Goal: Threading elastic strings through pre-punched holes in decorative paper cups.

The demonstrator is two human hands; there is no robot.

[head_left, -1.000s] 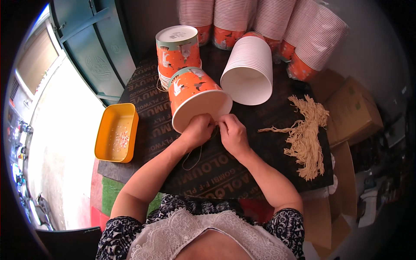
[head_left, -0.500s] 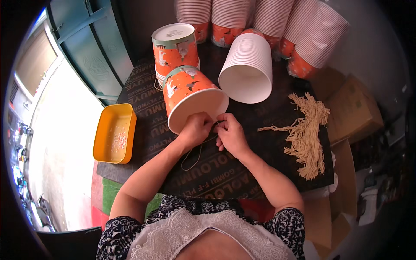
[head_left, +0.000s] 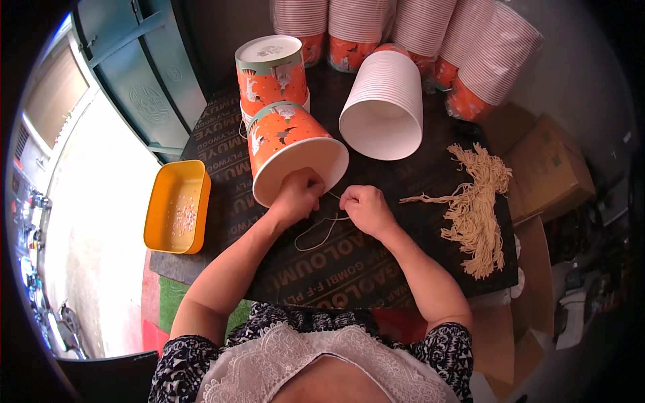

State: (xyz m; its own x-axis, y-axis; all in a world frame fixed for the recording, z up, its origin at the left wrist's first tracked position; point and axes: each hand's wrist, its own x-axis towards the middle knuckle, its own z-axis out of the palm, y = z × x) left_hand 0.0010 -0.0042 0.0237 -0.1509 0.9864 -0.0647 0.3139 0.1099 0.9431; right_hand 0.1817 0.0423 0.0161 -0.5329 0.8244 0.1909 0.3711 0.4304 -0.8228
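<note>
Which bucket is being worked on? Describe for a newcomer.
On the dark table, find the upended orange stack at back left. Just in front is a tilted orange bucket, mouth toward the camera. Unlike its neighbours, it has the left hand at its mouth.

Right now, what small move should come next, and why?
Perhaps the right hand should draw the string taut: it pinches one stretch, the left hand is at the mouth of the cup, and a loop hangs slack.

Short, loose black-and-white patterned sleeves (head_left: 440,352); broad scalloped white lace collar (head_left: 262,363).
</note>
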